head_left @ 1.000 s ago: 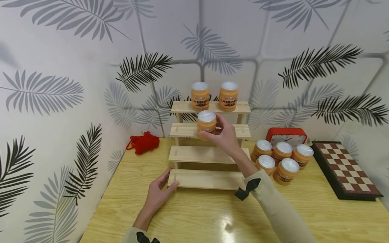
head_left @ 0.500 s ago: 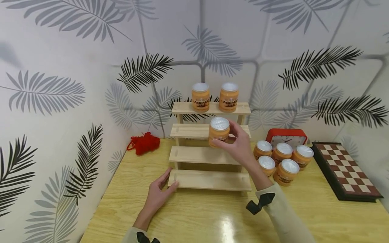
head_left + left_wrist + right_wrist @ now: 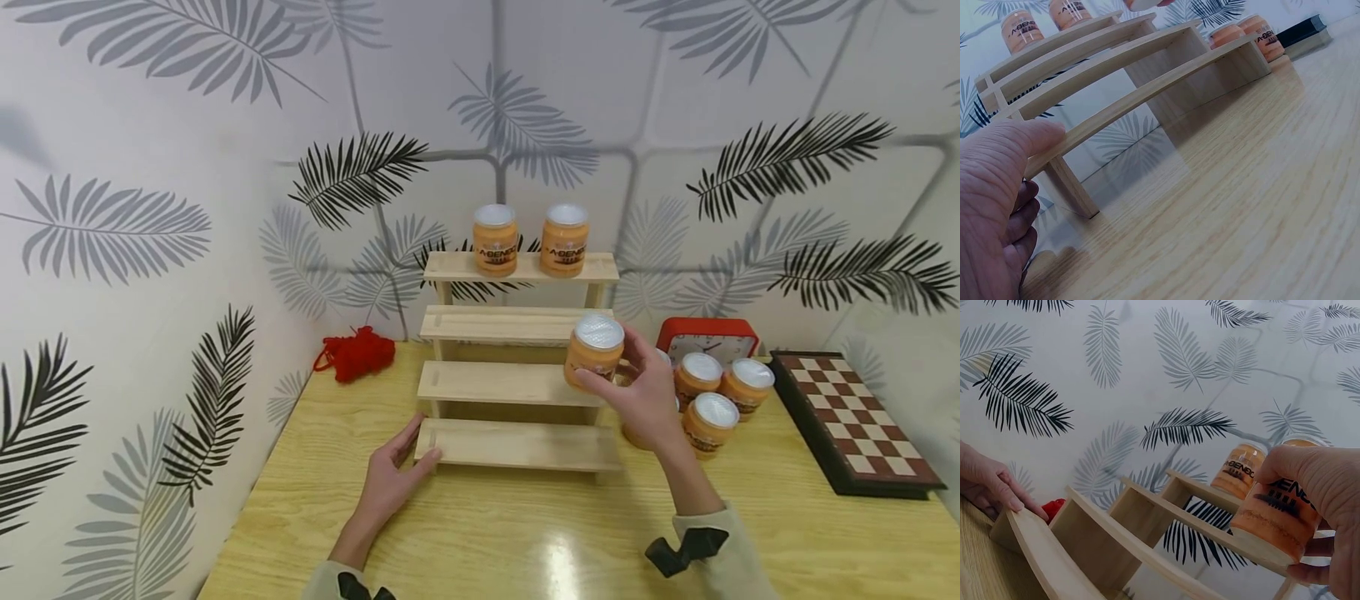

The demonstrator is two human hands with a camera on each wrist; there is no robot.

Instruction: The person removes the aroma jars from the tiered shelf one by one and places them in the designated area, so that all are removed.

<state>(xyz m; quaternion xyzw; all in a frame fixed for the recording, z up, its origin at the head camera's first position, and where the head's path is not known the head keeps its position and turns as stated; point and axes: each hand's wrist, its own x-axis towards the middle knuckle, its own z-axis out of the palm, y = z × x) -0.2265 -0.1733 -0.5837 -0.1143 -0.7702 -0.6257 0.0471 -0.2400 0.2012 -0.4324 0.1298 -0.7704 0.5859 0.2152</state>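
My right hand grips an orange jar with a silvery lid, held up in front of the right ends of the middle tiers. The right wrist view shows the same jar between thumb and fingers, slightly tilted. A four-tier wooden shelf stands on the table. Two matching jars, a left one and a right one, sit on its top tier. At the lowest tier's left end, my left hand holds the board, thumb on top and fingers curled beneath, as the left wrist view shows.
Several more orange jars cluster right of the shelf, partly hidden by my right hand. Behind them is a red clock; a checkered board lies farther right. Red yarn sits at left, near the patterned wall.
My right hand has carried the jar rightward and down, from in front of the second tier's middle to the shelf's right side. The left hand stays on the lowest tier.
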